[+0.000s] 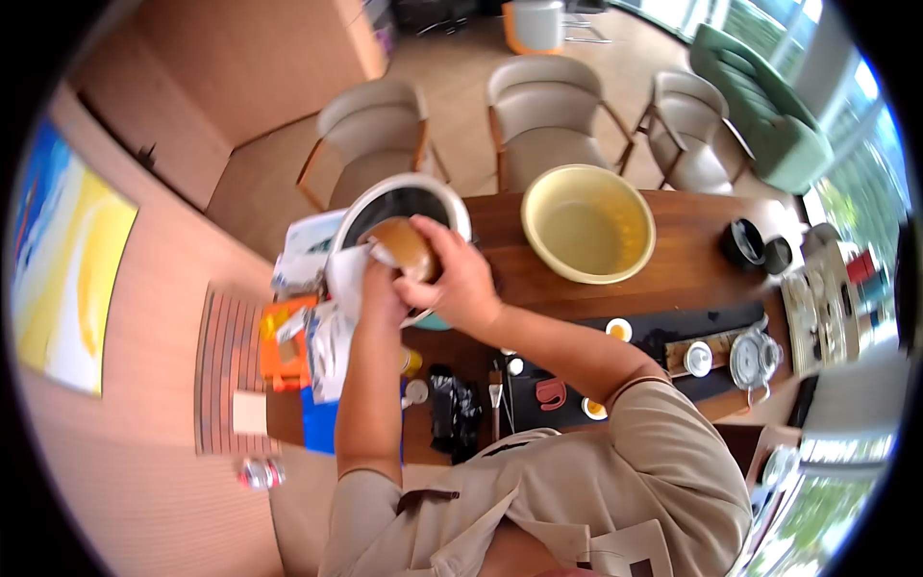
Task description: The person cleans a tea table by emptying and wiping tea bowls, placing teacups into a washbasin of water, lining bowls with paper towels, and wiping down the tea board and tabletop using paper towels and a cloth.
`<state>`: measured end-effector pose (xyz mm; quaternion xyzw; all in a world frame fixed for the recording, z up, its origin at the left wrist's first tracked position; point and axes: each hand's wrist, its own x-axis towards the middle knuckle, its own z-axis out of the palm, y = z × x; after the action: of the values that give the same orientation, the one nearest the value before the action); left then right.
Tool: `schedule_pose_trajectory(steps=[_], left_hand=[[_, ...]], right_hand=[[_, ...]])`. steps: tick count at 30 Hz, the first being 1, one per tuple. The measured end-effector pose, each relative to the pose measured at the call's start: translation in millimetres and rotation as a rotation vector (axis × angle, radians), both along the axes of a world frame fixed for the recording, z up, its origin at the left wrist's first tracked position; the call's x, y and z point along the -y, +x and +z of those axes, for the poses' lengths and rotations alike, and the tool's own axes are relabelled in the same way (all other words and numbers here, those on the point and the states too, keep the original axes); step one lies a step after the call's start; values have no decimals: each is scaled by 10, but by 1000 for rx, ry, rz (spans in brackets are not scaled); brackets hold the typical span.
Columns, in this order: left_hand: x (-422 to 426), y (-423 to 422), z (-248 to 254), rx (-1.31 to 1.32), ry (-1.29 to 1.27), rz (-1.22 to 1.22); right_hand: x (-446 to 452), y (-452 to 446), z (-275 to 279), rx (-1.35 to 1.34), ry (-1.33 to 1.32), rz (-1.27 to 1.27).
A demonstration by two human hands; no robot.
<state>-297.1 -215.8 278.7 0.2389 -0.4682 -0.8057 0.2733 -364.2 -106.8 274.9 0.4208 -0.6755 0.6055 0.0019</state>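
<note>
Above a white bucket (450, 200) with a dark inside, my two hands meet around a rounded brown object (406, 240), perhaps a bowl or jar. My right hand (457, 279) wraps its right side, fingers bent over it. Below and left of it, my left hand (382, 288) grips its lower side, its fingers partly hidden. A white sheet or cloth (346, 279) hangs against the left hand and the bucket's rim; whether that hand holds it is unclear.
A yellow basin (588, 226) stands right of the bucket on the wooden table (500, 226). Orange packaging (281, 356), a black plastic bag (452, 409) and a brush (495, 389) lie nearer. Teaware, including a glass pot (755, 358), sits at right. Chairs (545, 91) line the far side.
</note>
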Motion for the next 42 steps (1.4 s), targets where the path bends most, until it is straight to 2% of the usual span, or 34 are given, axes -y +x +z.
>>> schedule_pose_trajectory(steps=[2,3,5,6,7,9,10,11,12,13,14,15,17,19,21,23,25,27,28,30,31,34,35,37,38,39,41,42], left_hand=[[-28,1,131,16,68,-129],[-36,-64,33,-90,79,-141],[-70,22,62,-119,150,-409],[-84,54,110,-3,-57,-499],[-55,28,162,-4,-56,-501],[-16,26,227,488,-1284,-478],[-172,95,334,582,-1671,-308],[-118,86,232,549,-1922,-85],[-116,63,243,494,-1922,69],[-78,48,201,491,-1921,121],[-100,29,207,432,-1712,99],[-133,72,234,367,-1680,16],[-20,84,201,408,-2121,-252],[55,161,326,273,-2265,-432],[119,169,311,359,-2188,-474],[150,187,263,568,-2320,-383],[76,181,269,602,-2130,-241],[159,136,131,594,-2053,-236],[66,129,301,598,-2052,-230],[-95,120,610,828,-1594,-753],[-89,117,535,831,-1589,-743],[-184,92,352,205,-440,-447],[-204,63,301,203,-429,-438],[-132,-36,217,-146,74,-261],[-118,-92,178,-229,198,-156],[-112,-115,235,-234,194,-153],[-104,-147,335,-235,459,137],[-111,-139,318,-335,475,174]], right_hand=[[-62,-17,92,35,60,-25],[-75,-63,94,42,28,-35],[-207,-179,167,45,25,34],[-238,-218,186,39,19,29],[-243,-241,172,88,26,81],[-244,-248,90,171,3,136],[-193,-268,4,187,-41,118],[-135,-279,-87,208,-84,109],[-141,-260,-67,263,-111,133],[-161,-244,-17,317,-137,160],[-165,-236,1,325,-145,169],[-190,-244,28,332,-80,166],[-270,-249,81,420,35,197],[-357,-261,89,360,139,257],[-348,-264,35,329,126,268],[-330,-283,68,292,98,225],[-257,-278,115,256,55,173],[-235,-244,169,207,40,163],[-216,-245,191,104,15,125],[-183,-239,236,-1,-11,94],[-169,-237,260,-85,-35,78],[-70,-280,276,-238,-72,38],[-35,-306,267,-308,-78,14],[57,-343,213,-311,-90,7],[96,-359,150,-343,-120,17],[116,-356,130,-373,-149,26],[102,-324,66,-369,-126,42],[96,-288,83,-377,-126,52]])
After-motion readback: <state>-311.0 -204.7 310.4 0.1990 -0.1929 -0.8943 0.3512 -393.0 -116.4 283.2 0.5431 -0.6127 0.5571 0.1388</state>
